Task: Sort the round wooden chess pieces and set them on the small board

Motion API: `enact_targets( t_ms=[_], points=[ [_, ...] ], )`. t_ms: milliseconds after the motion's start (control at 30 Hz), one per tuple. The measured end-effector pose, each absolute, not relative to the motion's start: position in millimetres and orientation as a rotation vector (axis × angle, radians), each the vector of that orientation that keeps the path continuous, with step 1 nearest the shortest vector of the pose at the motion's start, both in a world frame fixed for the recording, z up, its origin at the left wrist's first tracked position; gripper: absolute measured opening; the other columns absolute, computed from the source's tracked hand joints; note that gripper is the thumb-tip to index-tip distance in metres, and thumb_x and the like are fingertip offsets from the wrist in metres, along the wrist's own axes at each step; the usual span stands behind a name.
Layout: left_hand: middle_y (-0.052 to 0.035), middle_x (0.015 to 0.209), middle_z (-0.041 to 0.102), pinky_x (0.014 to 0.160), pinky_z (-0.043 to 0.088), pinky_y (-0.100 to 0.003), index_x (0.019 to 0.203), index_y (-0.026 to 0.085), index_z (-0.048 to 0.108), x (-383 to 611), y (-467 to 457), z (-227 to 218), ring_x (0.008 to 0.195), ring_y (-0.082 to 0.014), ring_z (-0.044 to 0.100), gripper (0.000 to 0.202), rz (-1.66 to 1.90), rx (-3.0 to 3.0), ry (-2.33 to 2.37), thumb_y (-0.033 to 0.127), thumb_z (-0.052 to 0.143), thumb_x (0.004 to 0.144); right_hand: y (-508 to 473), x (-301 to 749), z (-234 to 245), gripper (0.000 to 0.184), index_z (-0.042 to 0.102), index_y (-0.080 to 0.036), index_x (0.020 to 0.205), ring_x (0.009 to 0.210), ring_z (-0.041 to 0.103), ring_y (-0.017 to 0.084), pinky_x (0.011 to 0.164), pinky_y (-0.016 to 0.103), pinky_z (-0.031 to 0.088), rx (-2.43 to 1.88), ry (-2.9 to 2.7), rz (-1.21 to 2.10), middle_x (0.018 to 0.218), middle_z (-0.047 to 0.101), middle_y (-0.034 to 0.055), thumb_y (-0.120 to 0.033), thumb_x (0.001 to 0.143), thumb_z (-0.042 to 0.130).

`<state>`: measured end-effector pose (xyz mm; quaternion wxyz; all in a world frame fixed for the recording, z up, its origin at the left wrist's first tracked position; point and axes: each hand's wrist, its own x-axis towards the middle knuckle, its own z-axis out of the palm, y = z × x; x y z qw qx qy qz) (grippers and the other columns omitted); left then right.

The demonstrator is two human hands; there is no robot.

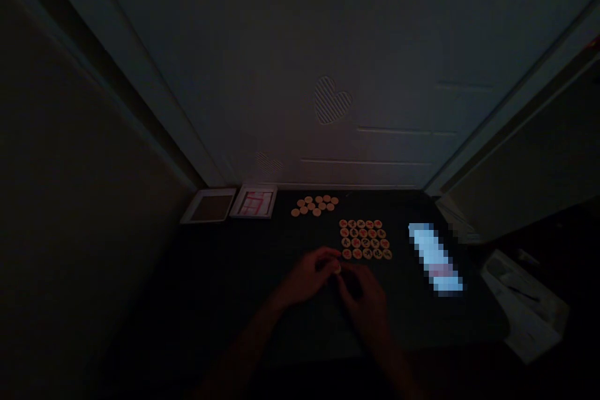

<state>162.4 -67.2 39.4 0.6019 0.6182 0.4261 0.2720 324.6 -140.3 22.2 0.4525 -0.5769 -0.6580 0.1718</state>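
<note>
Between my two hands, just in front of a block of face-up xiangqi pieces point(364, 239), is one round, pale xiangqi piece point(336, 269). My left hand point(309, 274) is closed, its thumb and fingers pinching the piece from the left. From the right, the fingertips of my right hand point(366, 295) close on the same piece. Red and black characters mark the pieces in the block, which stand in neat rows. Farther back, several blank-looking pieces point(310, 206) lie loosely grouped; no marks show on their upper sides.
An open box tray point(209, 220) and a box part with red-lined paper point(254, 203) sit at the back left of the dark table point(225, 281). A bright pixelated screen point(435, 260) lies at right. Beyond the table's right edge is a white container point(527, 306). A pale door panel point(281, 94) rises behind.
</note>
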Motion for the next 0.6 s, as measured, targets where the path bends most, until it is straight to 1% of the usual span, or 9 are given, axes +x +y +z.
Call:
enact_targets(
  t_ms=[100,233,300,467,600],
  points=[
    [-0.0064,0.099,0.076,0.072,0.055,-0.029,0.112,0.019,0.067,161.6,-67.9,38.2,0.085,-0.0188,0.07,0.031,0.665,1.375,0.926,0.038,0.067,0.087,-140.8,324.7,22.0,0.02,0.069,-0.024,0.112,0.082,0.069,0.019,0.073,0.03,0.058,-1.427,-1.624,0.453,0.097,0.072,0.0049,-0.029,0.093,0.063],
    [-0.0068,0.096,0.077,0.081,0.056,-0.033,0.102,0.018,0.07,163.5,-69.7,35.8,0.088,-0.0205,0.071,0.026,0.674,1.365,0.927,0.036,0.072,0.084,-141.3,324.9,19.3,0.022,0.068,-0.023,0.112,0.085,0.07,0.02,0.075,0.031,0.058,-1.436,-1.598,0.471,0.099,0.073,0.006,-0.032,0.093,0.065],
    [-0.0066,0.096,0.077,0.082,0.056,-0.034,0.098,0.018,0.072,164.0,-70.0,36.1,0.089,-0.0207,0.072,0.024,0.679,1.372,0.945,0.036,0.073,0.084,-141.1,325.3,17.4,0.022,0.069,-0.023,0.113,0.087,0.071,0.02,0.076,0.031,0.059,-1.436,-1.596,0.472,0.1,0.074,0.0061,-0.032,0.094,0.064],
    [-0.0072,0.098,0.078,0.08,0.058,-0.034,0.097,0.017,0.072,163.4,-69.7,41.0,0.088,-0.0207,0.073,0.025,0.684,1.374,0.942,0.039,0.071,0.086,-140.3,326.5,13.3,0.024,0.068,-0.024,0.119,0.101,0.071,0.022,0.088,0.035,0.059,-1.419,-1.63,0.427,0.112,0.074,0.008,-0.029,0.098,0.058],
    [-0.0062,0.101,0.078,0.085,0.058,-0.034,0.099,0.019,0.071,163.6,-61.2,43.7,0.092,-0.0201,0.073,0.023,0.71,1.456,0.946,0.039,0.07,0.087,-140.3,327.5,12.7,0.029,0.066,-0.023,0.125,0.102,0.071,0.023,0.088,0.037,0.059,-1.424,-1.608,0.376,0.117,0.073,0.0097,-0.029,0.099,0.055]
  ],
)
